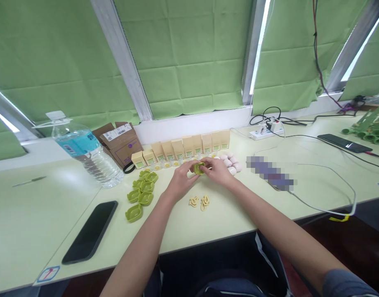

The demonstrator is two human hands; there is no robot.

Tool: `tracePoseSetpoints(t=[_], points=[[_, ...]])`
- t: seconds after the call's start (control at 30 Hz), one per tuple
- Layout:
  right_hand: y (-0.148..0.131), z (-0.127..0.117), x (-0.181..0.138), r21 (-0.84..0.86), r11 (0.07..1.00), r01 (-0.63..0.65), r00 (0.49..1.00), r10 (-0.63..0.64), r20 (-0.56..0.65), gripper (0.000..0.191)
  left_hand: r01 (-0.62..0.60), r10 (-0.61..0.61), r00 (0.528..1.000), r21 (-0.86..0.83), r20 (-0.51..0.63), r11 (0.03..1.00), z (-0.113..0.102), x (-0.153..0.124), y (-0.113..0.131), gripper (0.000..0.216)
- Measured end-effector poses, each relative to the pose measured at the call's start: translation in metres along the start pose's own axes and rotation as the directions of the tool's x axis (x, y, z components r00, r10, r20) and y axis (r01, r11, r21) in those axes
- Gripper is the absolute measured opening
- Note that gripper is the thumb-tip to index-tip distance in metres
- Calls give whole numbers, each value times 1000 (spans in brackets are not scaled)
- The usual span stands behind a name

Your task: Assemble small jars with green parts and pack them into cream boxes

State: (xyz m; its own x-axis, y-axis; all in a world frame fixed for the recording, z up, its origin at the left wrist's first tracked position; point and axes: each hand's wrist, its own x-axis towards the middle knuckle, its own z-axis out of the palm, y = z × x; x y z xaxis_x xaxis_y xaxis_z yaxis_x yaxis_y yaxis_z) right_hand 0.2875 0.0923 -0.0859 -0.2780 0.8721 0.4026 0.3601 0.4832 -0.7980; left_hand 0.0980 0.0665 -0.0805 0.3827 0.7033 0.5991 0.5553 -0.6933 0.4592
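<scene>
Between my two hands, a small green plastic cup (199, 168) is held above the table. My left hand (183, 178) pinches its left side. The fingers of my right hand (218, 170) close on its right side, with the thumb at its opening. Several matching green cups (145, 199) stand in a cluster left of my hands. Small yellow loop-shaped pieces (205, 201) lie in two little heaps just below. Pale pink and white rounded pieces (232, 161) sit beside my right hand. Behind my hands runs a row of beige cards (183, 147) with small clear and yellow pieces in front.
A large water bottle (90, 154) and a cardboard box (119, 144) stand at the left back. A black phone (90, 232) lies near the front edge. At the right are a power strip (266, 130), cables, another phone (344, 142) and green tubes (373, 134).
</scene>
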Motion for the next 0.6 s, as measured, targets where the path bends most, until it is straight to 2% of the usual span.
tracePoseSetpoints(t=[0.23,0.47,0.6], points=[[1,0,1,45,999,-2,1000,2,-2,18,-4,4,1000,-11,2,1000,0,-1,-1,44],[0,0,-1,-11,1000,13,1000,-13,-10,17,3,-3,1000,7,11,1000,0,0,3,43],[-1,-1,-1,14,1000,22,1000,-22,-9,13,1,-1,1000,10,13,1000,0,-1,1,44]])
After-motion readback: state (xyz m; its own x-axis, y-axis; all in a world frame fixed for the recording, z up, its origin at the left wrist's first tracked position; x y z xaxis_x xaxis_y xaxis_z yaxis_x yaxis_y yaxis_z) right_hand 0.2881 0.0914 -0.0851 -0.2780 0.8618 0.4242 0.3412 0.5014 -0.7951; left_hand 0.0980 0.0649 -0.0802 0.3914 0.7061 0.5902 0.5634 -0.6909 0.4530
